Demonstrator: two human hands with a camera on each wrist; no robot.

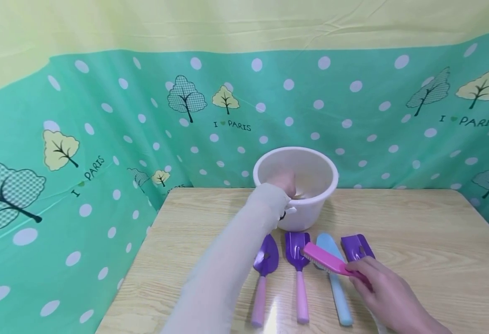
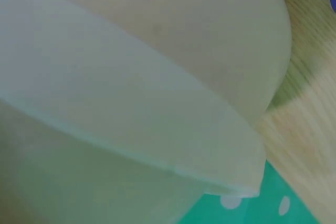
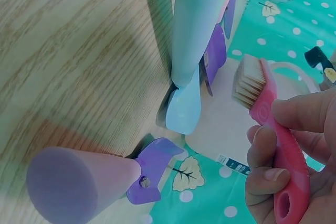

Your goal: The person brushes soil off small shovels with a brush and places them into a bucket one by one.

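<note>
My left hand reaches down into a white bucket, its fingers hidden below the rim. In the left wrist view the bucket's pale rim fills most of the picture. A pink brush is held by its handle in my right hand, over the row of tools. Thumb and fingers wrap its handle in the right wrist view, with the pale bristles facing away from the palm. Beneath the brush lie a light blue spatula and a purple shovel, partly covered by the right hand.
Left of the spatula lie a purple shovel with a pink handle and a purple pointed trowel, also pink-handled. The bucket stands near the back edge of the wooden table. A green dotted cloth hangs behind and on both sides.
</note>
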